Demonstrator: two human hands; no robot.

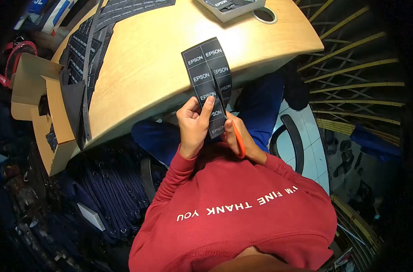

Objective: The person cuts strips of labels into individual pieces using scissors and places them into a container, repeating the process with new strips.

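My left hand point(193, 121) pinches a black sheet of EPSON labels point(201, 76) along its left side, thumb on top. The sheet carries two columns of white-printed labels parted by thin lines, and it is held up in front of the table edge. In my right hand point(243, 133) is a pair of scissors point(238, 138) with orange handles. Their dark blades reach up the sheet between the two columns, with the sheet cut along its lower part. The fingers of my right hand are partly hidden behind the handles.
The wooden table point(152, 54) curves ahead. On it lie stacked EPSON sheets point(82, 56), a long metal ruler point(87, 86), a grey tray point(231, 12) with cut labels and a tape roll point(265, 16). An open cardboard box point(52, 120) stands at the left edge. Dark straps point(111, 190) hang below.
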